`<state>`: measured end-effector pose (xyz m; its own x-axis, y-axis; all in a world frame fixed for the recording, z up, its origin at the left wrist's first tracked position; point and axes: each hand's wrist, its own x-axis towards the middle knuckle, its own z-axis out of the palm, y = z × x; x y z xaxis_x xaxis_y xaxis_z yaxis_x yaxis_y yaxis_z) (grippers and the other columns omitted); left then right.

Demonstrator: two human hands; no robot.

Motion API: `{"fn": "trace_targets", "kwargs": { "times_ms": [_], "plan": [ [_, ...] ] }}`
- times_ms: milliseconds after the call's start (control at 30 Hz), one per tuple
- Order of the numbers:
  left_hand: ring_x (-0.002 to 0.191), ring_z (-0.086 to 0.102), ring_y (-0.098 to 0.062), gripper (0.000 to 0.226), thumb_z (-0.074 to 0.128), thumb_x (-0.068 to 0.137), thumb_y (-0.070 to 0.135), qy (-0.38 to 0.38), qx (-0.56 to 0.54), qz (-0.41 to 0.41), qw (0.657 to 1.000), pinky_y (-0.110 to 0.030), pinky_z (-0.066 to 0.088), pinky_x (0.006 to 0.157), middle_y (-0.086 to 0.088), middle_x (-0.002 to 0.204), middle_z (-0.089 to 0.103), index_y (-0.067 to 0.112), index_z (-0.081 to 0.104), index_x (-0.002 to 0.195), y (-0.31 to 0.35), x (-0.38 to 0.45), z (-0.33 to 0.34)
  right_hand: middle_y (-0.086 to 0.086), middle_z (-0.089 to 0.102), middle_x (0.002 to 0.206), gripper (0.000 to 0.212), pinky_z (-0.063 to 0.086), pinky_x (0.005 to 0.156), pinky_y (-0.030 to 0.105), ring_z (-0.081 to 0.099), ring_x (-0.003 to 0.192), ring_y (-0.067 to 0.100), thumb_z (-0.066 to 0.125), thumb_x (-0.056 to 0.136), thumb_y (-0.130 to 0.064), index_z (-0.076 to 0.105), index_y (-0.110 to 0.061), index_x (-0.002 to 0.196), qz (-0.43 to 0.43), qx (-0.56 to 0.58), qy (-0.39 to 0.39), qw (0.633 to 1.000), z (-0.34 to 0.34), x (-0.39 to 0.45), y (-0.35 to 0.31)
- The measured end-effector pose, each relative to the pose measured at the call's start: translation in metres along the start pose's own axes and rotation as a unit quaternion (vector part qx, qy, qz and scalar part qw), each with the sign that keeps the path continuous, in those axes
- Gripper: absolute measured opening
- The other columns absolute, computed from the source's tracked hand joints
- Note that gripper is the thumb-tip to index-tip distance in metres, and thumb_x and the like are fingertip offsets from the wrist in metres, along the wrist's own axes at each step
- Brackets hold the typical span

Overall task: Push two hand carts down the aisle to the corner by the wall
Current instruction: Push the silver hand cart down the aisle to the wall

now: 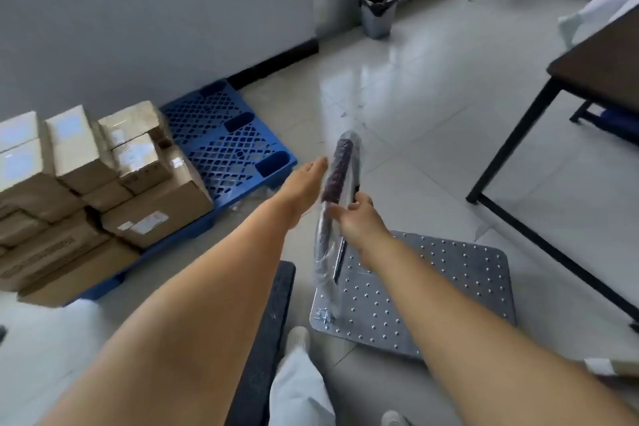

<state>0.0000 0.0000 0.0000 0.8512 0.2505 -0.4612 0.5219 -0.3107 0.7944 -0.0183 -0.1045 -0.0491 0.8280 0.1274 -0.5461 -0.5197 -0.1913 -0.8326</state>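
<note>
Head view: cart handle point(337, 180), plastic-wrapped, rises from studded metal cart deck point(432, 290) on floor tiles. Right hand point(359, 218) grips handle. Left hand point(304, 180) flat, fingers straight, beside handle. Second dark cart point(273, 322) edge near legs. Advice: close left hand on handle, steer clear of blue pallet point(228, 142) and counter leg point(511, 145).

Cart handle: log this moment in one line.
right hand grips cart handle | left hand open beside it | metal cart on floor
</note>
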Motion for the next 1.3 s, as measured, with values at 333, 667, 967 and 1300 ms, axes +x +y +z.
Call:
{"fn": "trace_targets", "kwargs": {
  "times_ms": [333, 667, 967, 1300],
  "plan": [
    [0.107, 0.061, -0.035, 0.042, 0.048, 0.088, 0.003, -0.182, 0.105, 0.049, 0.977, -0.047, 0.052, 0.092, -0.016, 0.116, 0.062, 0.011, 0.053, 0.128, 0.030, 0.109, 0.015, 0.013, 0.061, 0.118, 0.050, 0.050, 0.083, 0.038, 0.061, 0.102, 0.033, 0.056, 0.091, -0.020, 0.034, -0.013, 0.136, 0.066, -0.027, 0.155, 0.985, 0.028, 0.067, -0.016],
    [0.106, 0.060, -0.031, 0.062, 0.052, 0.089, 0.002, -0.235, 0.203, 0.132, 0.941, -0.044, 0.053, 0.091, -0.013, 0.128, 0.056, 0.022, 0.034, 0.145, 0.069, 0.144, 0.054, 0.009, 0.061, 0.100, 0.034, 0.044, 0.070, 0.033, 0.056, 0.081, 0.025, 0.047, 0.095, -0.019, 0.041, -0.017, 0.129, 0.044, -0.026, 0.225, 0.973, -0.011, 0.092, -0.026],
    [0.123, 0.050, -0.031, 0.050, 0.043, 0.097, 0.007, -0.247, 0.325, 0.214, 0.887, -0.033, 0.043, 0.096, -0.009, 0.142, 0.047, 0.025, 0.039, 0.144, 0.119, 0.165, 0.096, 0.009, 0.059, 0.097, 0.044, 0.052, 0.083, 0.044, 0.059, 0.084, 0.029, 0.050, 0.091, -0.022, 0.037, -0.019, 0.134, 0.052, 0.059, 0.269, 0.960, -0.062, 0.142, -0.047],
    [0.135, 0.035, -0.024, 0.069, 0.040, 0.089, -0.007, -0.326, 0.462, 0.413, 0.714, -0.032, 0.036, 0.103, 0.004, 0.154, 0.026, 0.032, 0.035, 0.145, 0.180, 0.254, 0.142, 0.012, 0.065, 0.101, 0.046, 0.054, 0.066, 0.035, 0.064, 0.079, 0.028, 0.055, 0.088, -0.022, 0.042, -0.017, 0.132, 0.069, 0.072, 0.403, 0.910, -0.115, 0.203, -0.073]
  ]
}}
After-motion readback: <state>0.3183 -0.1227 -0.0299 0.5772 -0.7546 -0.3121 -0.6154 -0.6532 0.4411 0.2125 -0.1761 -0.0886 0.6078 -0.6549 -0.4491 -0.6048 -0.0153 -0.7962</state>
